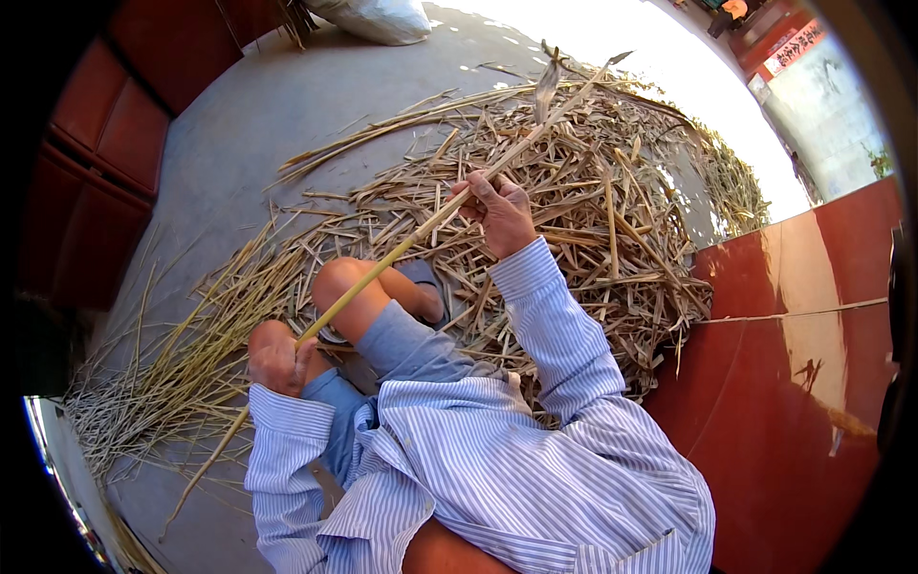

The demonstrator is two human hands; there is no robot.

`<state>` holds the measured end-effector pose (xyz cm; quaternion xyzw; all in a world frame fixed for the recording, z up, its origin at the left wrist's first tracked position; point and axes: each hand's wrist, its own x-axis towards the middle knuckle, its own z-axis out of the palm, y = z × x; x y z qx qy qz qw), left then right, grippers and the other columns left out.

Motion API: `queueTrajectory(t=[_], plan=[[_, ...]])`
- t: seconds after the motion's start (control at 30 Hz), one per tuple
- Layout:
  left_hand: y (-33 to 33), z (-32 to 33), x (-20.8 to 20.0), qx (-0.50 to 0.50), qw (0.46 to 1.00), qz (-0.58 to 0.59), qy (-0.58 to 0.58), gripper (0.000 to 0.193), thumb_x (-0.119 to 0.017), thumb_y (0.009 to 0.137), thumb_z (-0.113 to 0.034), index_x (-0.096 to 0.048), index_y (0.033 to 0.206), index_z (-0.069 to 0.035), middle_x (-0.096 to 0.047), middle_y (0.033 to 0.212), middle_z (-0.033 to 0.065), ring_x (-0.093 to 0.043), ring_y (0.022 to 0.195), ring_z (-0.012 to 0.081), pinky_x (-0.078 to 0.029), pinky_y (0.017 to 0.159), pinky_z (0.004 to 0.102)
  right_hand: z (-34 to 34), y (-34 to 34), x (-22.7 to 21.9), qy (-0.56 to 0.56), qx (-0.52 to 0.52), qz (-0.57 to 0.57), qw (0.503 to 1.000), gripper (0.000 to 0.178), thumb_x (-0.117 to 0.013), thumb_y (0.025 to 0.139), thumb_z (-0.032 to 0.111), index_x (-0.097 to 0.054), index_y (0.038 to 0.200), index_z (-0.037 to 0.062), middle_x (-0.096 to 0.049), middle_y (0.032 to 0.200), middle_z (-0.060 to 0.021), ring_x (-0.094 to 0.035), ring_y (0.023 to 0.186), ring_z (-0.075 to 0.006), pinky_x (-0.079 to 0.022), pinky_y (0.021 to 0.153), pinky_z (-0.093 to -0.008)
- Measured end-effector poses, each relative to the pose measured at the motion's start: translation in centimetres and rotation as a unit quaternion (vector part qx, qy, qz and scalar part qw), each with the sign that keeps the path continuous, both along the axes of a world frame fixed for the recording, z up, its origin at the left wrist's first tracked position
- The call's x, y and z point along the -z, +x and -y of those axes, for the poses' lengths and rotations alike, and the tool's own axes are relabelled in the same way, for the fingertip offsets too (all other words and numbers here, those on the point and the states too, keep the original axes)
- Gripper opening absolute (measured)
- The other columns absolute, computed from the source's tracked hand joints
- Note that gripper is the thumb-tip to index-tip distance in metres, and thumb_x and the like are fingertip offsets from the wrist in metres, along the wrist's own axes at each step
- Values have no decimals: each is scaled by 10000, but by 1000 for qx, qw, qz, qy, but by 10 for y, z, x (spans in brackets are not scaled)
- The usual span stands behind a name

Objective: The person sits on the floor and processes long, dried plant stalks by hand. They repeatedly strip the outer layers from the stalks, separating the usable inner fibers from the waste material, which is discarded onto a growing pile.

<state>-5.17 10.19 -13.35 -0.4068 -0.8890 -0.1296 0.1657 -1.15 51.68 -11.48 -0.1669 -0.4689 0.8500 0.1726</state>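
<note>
A long, thin, yellowish dry plant stalk (386,260) slants across in front of me, from the lower left up to the top of the pile. My left hand (279,364) is closed around its lower part beside my knee, and the thin end trails below toward the floor. Higher up, my right hand (497,212) pinches the stalk between thumb and fingers. Beyond that hand the stalk still wears pale dry leaf sheath, with a withered leaf (546,91) sticking off it. Beneath my right hand lies a broad heap of dry brown husks (574,249).
Peeled yellowish stalks (182,359) lie spread on the grey floor (239,153) at left. Red-brown padded furniture (110,124) stands at far left, a pale sack (378,19) at the top. A shiny red panel (755,383) borders the right. My bent knees are between the stalks and heap.
</note>
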Motion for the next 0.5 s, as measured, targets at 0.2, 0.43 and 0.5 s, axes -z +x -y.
queueTrajectory(t=[0.2, 0.43, 0.5], plan=[[18, 2, -28, -17, 999, -18, 24, 395, -678, 865, -384, -545, 636, -90, -486, 532, 118, -486, 441, 299, -375, 431, 430, -33, -2, -13, 45, 71, 30, 996, 271, -711, 876, 309, -615, 922, 60, -692, 801, -65, -587, 598, -89, -497, 538, -210], [13, 23, -58, -56, 998, -11, 15, 415, -635, 886, -429, -543, 667, -88, -479, 540, 103, -488, 464, 302, -376, 471, 425, -78, -10, -21, -20, 124, -26, 992, 204, -686, 899, 254, -643, 926, 57, -627, 711, -21, -579, 578, -108, -488, 480, -240], [10, -9, -62, -50, 997, -42, 38, 399, -653, 874, -422, -551, 681, -87, -494, 544, 98, -498, 469, 298, -382, 466, 421, -46, -16, -22, -65, 124, -31, 990, 184, -692, 894, 227, -644, 965, 64, -627, 712, -16, -588, 592, -111, -495, 488, -241]])
